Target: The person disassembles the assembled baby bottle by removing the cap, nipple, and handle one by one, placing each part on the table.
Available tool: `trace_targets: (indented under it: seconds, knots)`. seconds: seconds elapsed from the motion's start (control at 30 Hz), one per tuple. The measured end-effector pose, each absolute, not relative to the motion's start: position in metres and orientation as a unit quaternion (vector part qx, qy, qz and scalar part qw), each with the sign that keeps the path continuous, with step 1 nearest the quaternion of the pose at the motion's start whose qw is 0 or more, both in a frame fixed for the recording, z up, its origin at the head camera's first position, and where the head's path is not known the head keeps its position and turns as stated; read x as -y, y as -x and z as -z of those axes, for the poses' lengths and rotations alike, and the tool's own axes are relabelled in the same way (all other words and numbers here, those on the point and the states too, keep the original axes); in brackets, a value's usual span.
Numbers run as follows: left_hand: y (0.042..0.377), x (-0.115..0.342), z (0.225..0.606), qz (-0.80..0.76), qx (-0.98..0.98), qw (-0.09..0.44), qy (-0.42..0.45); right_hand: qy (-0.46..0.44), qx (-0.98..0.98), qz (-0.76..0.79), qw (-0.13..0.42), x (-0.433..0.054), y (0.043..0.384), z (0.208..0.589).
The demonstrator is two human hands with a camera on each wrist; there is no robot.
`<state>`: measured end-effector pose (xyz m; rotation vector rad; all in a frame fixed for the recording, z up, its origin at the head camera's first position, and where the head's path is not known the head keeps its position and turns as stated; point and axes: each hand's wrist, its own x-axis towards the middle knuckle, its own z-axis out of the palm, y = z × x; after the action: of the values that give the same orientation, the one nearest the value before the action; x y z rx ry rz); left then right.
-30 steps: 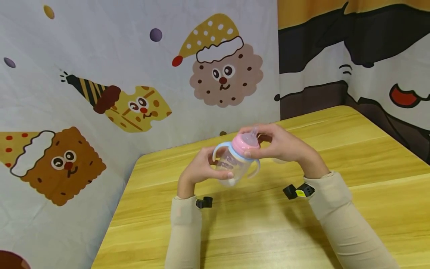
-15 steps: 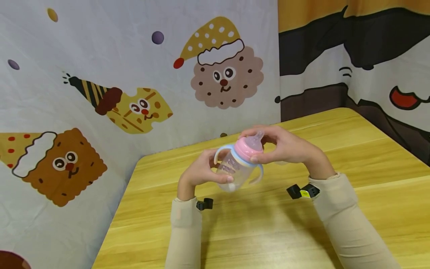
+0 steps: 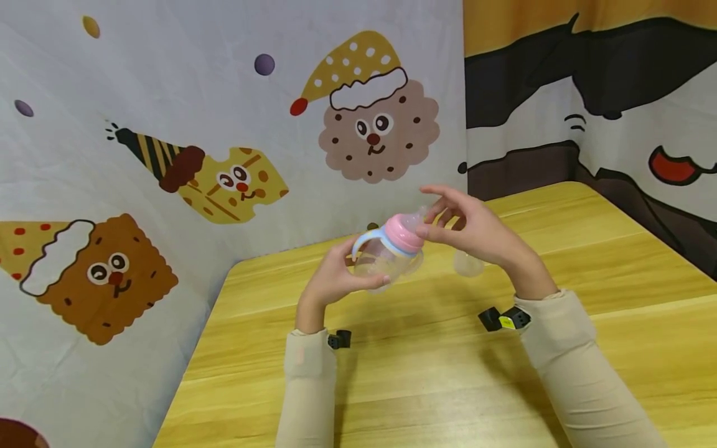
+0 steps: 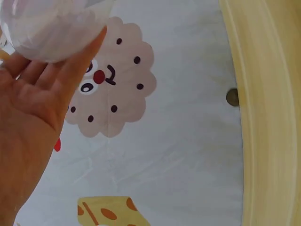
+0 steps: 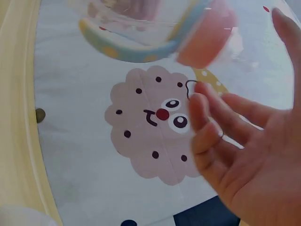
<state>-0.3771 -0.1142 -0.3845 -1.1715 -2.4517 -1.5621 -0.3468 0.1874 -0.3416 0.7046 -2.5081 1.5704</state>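
Note:
A clear baby bottle (image 3: 381, 261) with a pink collar (image 3: 402, 231), a translucent nipple and pale blue side handles is held tilted above the table. My left hand (image 3: 335, 274) grips its body, thumb in front and fingers behind. In the left wrist view the bottle's clear base (image 4: 56, 33) rests in that hand. Close by the collar and nipple is my right hand (image 3: 473, 230), its fingers loosely bent and spread. The right wrist view shows a gap between this hand (image 5: 249, 146) and the blurred pink collar (image 5: 207, 37).
A clear dome-shaped cover (image 3: 468, 264) stands on the wooden table (image 3: 426, 373), behind and below my right hand. A white cloth (image 3: 224, 124) printed with cartoon biscuits hangs along the table's back and left edges. Another printed curtain (image 3: 521, 112) hangs at the back right.
My right hand has let go of the pink collar, its fingers lifting and spreading. The left hand has raised the bottle slightly and shifted it left. The clear cover now shows more fully.

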Motion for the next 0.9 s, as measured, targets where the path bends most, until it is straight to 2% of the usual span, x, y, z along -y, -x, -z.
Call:
trace_targets:
  seconds: [0.2, 0.4, 0.57, 0.9]
  knots:
    - [0.382, 0.113, 0.389, 0.469, 0.806, 0.044, 0.357, -0.185, 0.850, -0.492, 0.021, -0.184, 0.350, 0.345]
    - [0.385, 0.110, 0.394, 0.439, 0.837, 0.052, 0.324, -0.134, 0.858, -0.495, 0.006, -0.171, 0.353, 0.351]
    - [0.386, 0.100, 0.394, 0.397, 0.853, 0.061, 0.334, -0.114, 0.864, -0.489, -0.017, -0.164, 0.354, 0.354]
    - [0.382, 0.090, 0.394, 0.384, 0.854, 0.059, 0.347, -0.094, 0.877, -0.471, -0.002, -0.164, 0.353, 0.354]
